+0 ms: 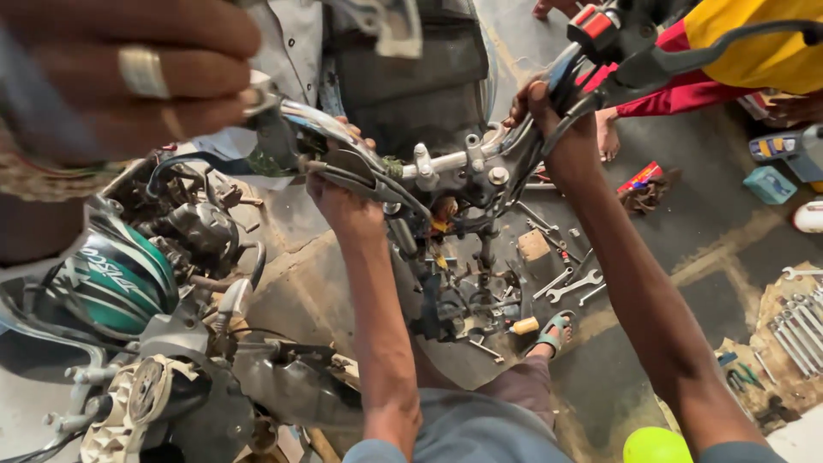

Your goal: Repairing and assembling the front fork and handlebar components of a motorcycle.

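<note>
Both hands (343, 201) on chrome handlebar (446, 161)

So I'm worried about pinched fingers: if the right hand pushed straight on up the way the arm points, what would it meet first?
The right hand already grips the handlebar among black cables; straight beyond is probably the red switch housing, though depth is unclear.

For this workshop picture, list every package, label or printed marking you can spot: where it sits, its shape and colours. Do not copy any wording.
Small flat packet: on the floor right of the right hand, rectangular, red with pale print.
Fuel tank: lower left, rounded, green and black with white lettering.
Blue box: floor at far right, squarish, light blue.
No screens or signs show.
</note>
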